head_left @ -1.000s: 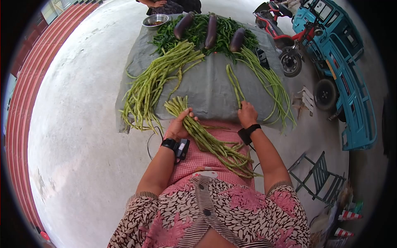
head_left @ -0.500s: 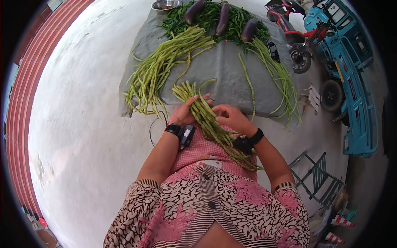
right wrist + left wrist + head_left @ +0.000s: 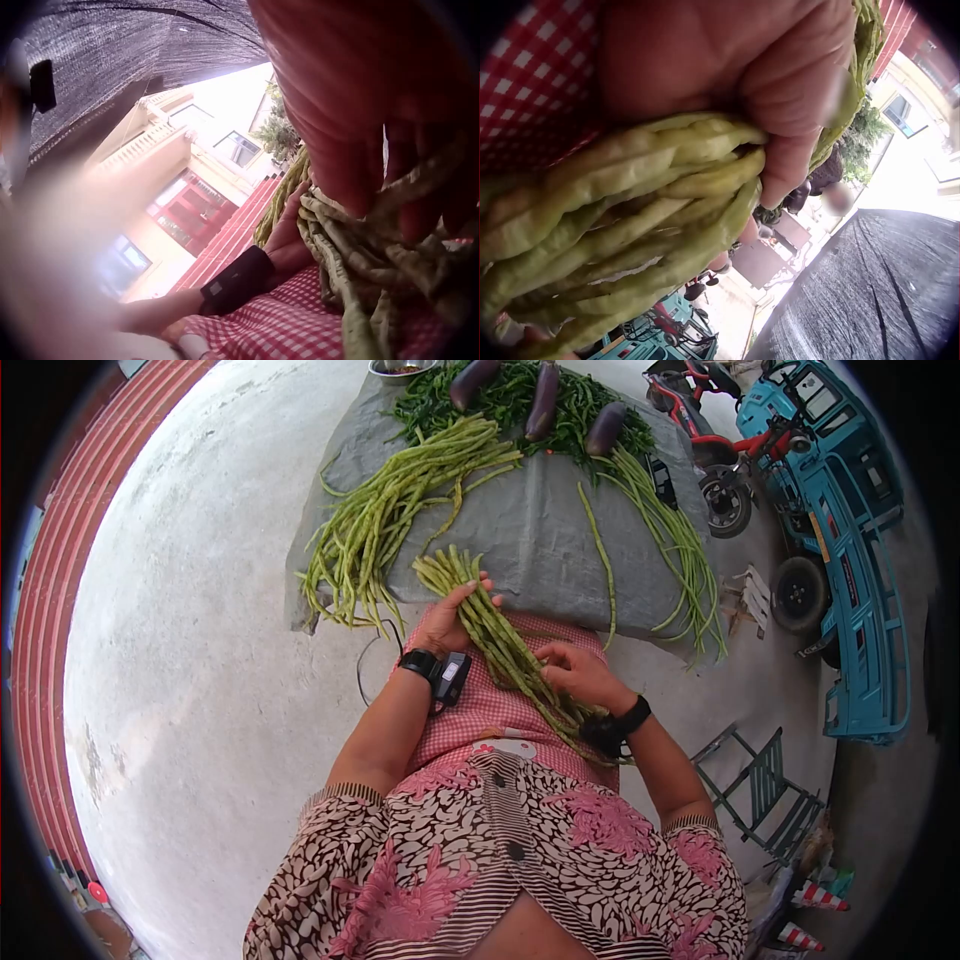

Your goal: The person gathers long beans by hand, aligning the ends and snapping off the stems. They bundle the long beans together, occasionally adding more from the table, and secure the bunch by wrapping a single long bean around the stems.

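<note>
A bundle of long green beans (image 3: 492, 630) slants over the lap. My left hand (image 3: 448, 622) grips it near its upper end, thumb across the top; the left wrist view shows the thumb (image 3: 789, 161) pressed over the beans (image 3: 630, 217). My right hand (image 3: 582, 675) is at the bundle's lower half, fingers bent against the beans. In the right wrist view its fingers (image 3: 352, 180) hang over the beans (image 3: 337, 240); whether they pinch any is unclear. One single bean (image 3: 600, 560) lies on the grey cloth (image 3: 500, 550) beyond the hands.
On the cloth lie a large bean pile (image 3: 385, 510), a thinner bean pile (image 3: 665, 550), green peppers (image 3: 420, 400) and several eggplants, one in the middle (image 3: 541, 402). A metal bowl (image 3: 402, 368) stands at the far left. To the right are a blue vehicle (image 3: 850, 580) and folding chair (image 3: 765, 780).
The right hand has come from the cloth to the bundle with a bean, then moved down along the bundle. One bean remains on the cloth where two lay together.
</note>
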The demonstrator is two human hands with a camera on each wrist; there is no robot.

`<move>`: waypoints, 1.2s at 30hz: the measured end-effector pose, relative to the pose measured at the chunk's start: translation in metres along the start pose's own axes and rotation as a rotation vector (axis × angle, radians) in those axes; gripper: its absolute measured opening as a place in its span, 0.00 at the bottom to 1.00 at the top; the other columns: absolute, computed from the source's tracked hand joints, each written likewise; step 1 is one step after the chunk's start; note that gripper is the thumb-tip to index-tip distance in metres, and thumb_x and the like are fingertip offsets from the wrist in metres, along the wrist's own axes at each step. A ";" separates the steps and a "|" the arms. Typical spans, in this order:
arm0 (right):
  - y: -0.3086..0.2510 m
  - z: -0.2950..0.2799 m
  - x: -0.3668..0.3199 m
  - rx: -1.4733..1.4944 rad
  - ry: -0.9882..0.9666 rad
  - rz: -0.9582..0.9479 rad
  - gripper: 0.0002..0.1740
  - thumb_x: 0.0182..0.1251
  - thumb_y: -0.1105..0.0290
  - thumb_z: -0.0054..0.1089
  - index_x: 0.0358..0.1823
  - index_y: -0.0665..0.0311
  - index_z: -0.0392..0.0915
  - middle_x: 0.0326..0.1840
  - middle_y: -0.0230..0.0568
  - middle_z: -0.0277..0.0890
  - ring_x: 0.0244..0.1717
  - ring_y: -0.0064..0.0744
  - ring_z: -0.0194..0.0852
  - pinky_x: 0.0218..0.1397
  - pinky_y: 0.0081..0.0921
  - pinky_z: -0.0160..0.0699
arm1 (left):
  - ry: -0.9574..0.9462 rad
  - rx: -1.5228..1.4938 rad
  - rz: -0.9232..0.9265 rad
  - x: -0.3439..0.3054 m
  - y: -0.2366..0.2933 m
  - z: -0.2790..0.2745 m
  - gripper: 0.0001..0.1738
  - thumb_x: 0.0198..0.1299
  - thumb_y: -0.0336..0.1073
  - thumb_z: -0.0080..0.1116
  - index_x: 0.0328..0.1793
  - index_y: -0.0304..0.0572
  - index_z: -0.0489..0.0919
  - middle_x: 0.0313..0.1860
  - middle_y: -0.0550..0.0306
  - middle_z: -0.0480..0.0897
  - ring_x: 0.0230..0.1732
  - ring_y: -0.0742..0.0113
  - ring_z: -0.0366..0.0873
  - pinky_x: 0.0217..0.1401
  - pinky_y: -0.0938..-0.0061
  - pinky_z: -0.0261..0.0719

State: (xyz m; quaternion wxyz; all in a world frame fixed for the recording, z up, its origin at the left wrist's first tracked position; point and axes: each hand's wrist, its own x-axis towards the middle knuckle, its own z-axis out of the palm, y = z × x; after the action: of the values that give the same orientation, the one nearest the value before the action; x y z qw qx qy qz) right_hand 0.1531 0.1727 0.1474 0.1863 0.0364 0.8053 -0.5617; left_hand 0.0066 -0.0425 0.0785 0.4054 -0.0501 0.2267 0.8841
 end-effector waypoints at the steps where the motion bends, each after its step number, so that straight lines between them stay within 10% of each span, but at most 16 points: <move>1: 0.003 -0.001 0.003 -0.028 0.034 -0.026 0.17 0.61 0.69 0.62 0.51 0.66 0.77 0.36 0.34 0.76 0.38 0.26 0.75 0.43 0.26 0.74 | -0.022 -0.029 -0.005 0.003 0.000 -0.005 0.25 0.65 0.38 0.59 0.66 0.44 0.67 0.51 0.62 0.80 0.50 0.59 0.79 0.55 0.55 0.79; 4: 0.013 -0.021 0.016 -0.577 0.402 -0.252 0.19 0.62 0.67 0.63 0.53 0.64 0.76 0.48 0.43 0.75 0.49 0.40 0.76 0.52 0.36 0.75 | -0.028 0.013 0.003 0.004 -0.001 -0.010 0.20 0.64 0.38 0.59 0.61 0.50 0.70 0.47 0.67 0.78 0.50 0.62 0.78 0.53 0.56 0.80; 13: 0.069 -0.077 0.070 -0.697 0.940 0.238 0.25 0.61 0.68 0.62 0.60 0.58 0.70 0.59 0.46 0.69 0.59 0.49 0.70 0.58 0.42 0.74 | -0.008 -0.016 0.012 0.000 -0.001 -0.001 0.16 0.63 0.33 0.59 0.55 0.50 0.70 0.50 0.58 0.79 0.53 0.54 0.78 0.56 0.50 0.78; 25: 0.016 -0.055 0.064 0.011 0.398 0.088 0.18 0.56 0.73 0.59 0.50 0.66 0.77 0.28 0.38 0.74 0.32 0.32 0.77 0.39 0.32 0.79 | -0.075 -0.022 -0.078 0.000 0.002 0.000 0.16 0.63 0.37 0.60 0.54 0.51 0.70 0.64 0.49 0.74 0.60 0.55 0.76 0.62 0.54 0.77; 36: -0.021 -0.008 0.016 -0.240 0.282 -0.262 0.17 0.55 0.77 0.59 0.48 0.65 0.78 0.37 0.36 0.73 0.33 0.25 0.73 0.41 0.24 0.75 | -0.073 0.058 -0.092 0.002 0.000 -0.007 0.27 0.62 0.46 0.60 0.65 0.46 0.71 0.60 0.47 0.76 0.60 0.52 0.74 0.67 0.53 0.69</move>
State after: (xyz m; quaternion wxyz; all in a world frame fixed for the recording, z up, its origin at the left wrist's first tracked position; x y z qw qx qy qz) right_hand 0.1308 0.1699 0.1627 0.0004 -0.0128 0.8822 -0.4707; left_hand 0.0044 -0.0439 0.0718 0.4551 -0.0163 0.2347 0.8588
